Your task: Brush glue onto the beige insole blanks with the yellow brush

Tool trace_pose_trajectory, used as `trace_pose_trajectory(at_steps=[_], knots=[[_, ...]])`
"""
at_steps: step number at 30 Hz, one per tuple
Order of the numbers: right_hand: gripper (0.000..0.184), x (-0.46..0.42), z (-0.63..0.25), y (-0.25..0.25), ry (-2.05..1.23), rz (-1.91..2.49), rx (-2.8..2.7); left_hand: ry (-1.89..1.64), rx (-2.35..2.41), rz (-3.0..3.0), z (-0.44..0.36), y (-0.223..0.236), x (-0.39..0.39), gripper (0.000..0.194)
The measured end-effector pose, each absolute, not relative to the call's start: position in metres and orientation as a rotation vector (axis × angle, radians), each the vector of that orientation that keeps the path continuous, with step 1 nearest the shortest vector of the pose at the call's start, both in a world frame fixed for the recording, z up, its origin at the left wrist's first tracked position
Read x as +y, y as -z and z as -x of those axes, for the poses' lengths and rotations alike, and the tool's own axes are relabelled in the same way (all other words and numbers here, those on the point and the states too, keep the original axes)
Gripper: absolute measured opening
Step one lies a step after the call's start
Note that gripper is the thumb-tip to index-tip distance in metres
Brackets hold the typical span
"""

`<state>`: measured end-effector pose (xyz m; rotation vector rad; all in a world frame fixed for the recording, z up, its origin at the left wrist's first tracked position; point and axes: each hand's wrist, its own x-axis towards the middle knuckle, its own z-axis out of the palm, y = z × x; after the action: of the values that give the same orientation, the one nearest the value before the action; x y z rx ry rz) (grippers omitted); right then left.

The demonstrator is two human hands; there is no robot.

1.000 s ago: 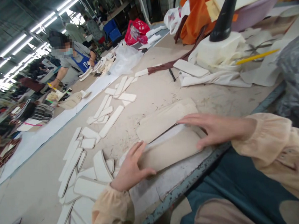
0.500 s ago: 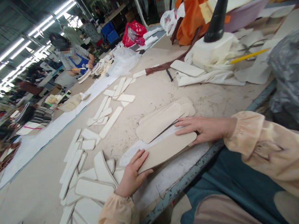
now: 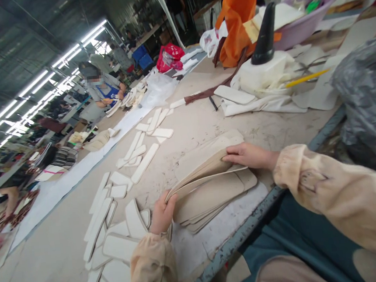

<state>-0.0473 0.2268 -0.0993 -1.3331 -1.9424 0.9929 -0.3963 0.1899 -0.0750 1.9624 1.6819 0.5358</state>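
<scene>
A stack of long beige insole-shaped pieces (image 3: 208, 192) lies near the front edge of the worktable (image 3: 272, 129). My left hand (image 3: 162, 213) grips the stack's left end, fingers curled round the top pieces. My right hand (image 3: 246, 155) pinches the right end of the same top pieces, which are lifted and bowed upward above the others. More beige pieces (image 3: 208, 150) lie flat just behind.
Several white padded strips (image 3: 116, 226) are strewn to the left and further back (image 3: 145, 140). A black cone on a white block (image 3: 263, 60), white cloth, a yellow pencil (image 3: 306, 78) and orange fabric (image 3: 236, 18) stand at the right. Another person (image 3: 102, 89) works at the far end.
Both hands went from lying flat on the top piece to gripping its ends, and the top pieces are now lifted and bent above the stack.
</scene>
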Motion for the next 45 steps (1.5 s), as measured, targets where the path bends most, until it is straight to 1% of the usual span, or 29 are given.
trace_pose_trajectory(at_steps=[3, 6, 9, 11, 13, 15, 18, 20, 22, 25, 27, 29, 32, 34, 36, 40, 42, 45], knots=[[0.033, 0.238, 0.049, 0.106, -0.98, 1.354, -1.883, -0.535, 1.726, -1.963, 0.396, 0.073, 0.207, 0.028], [0.034, 0.246, 0.049, 0.11, -1.055, 1.376, -1.775, -0.541, 1.757, -1.938, 0.393, 0.074, 0.22, 0.028], [0.047, 0.247, 0.048, 0.108, -1.33, 1.396, -1.49, -0.584, 1.72, -1.873, 0.391, 0.076, 0.231, 0.027], [0.056, 0.247, 0.046, 0.104, -1.548, 1.313, -1.294, -0.609, 1.706, -1.812, 0.39, 0.077, 0.237, 0.027], [0.055, 0.247, 0.042, 0.102, -1.617, 1.2, -1.276, -0.632, 1.683, -1.744, 0.387, 0.08, 0.242, 0.028], [0.055, 0.249, 0.038, 0.103, -1.459, 1.181, -1.441, -0.652, 1.629, -1.668, 0.383, 0.082, 0.248, 0.032], [0.053, 0.252, 0.033, 0.11, -1.015, 1.381, -1.709, -0.623, 1.579, -1.642, 0.375, 0.088, 0.256, 0.04], [0.049, 0.254, 0.031, 0.115, -0.769, 1.537, -1.812, -0.548, 1.628, -1.752, 0.369, 0.093, 0.263, 0.04], [0.051, 0.253, 0.031, 0.119, -0.59, 1.621, -1.903, -0.444, 1.758, -1.926, 0.365, 0.099, 0.269, 0.041], [0.055, 0.247, 0.031, 0.114, -0.303, 1.655, -2.002, -0.335, 1.932, -2.148, 0.365, 0.1, 0.27, 0.053], [0.057, 0.238, 0.033, 0.104, -0.17, 1.603, -2.03, -0.358, 1.934, -2.233, 0.369, 0.094, 0.261, 0.056], [0.058, 0.225, 0.034, 0.092, -0.227, 1.446, -2.139, -0.412, 1.826, -2.282, 0.376, 0.084, 0.242, 0.056], [0.065, 0.204, 0.036, 0.083, -0.584, 1.072, -2.462, -0.321, 1.543, -2.373, 0.39, 0.073, 0.202, 0.061], [0.072, 0.194, 0.037, 0.084, -0.724, 0.927, -2.613, -0.234, 1.409, -2.423, 0.397, 0.074, 0.176, 0.07], [0.073, 0.191, 0.036, 0.089, -0.751, 0.923, -2.675, -0.214, 1.357, -2.428, 0.402, 0.082, 0.157, 0.073], [0.065, 0.197, 0.034, 0.098, -0.834, 0.949, -2.673, -0.307, 1.406, -2.366, 0.404, 0.097, 0.148, 0.061], [0.061, 0.2, 0.033, 0.098, -0.866, 0.943, -2.647, -0.325, 1.419, -2.338, 0.404, 0.098, 0.153, 0.056], [0.054, 0.203, 0.034, 0.094, -0.897, 0.946, -2.588, -0.298, 1.397, -2.308, 0.406, 0.094, 0.161, 0.053]])
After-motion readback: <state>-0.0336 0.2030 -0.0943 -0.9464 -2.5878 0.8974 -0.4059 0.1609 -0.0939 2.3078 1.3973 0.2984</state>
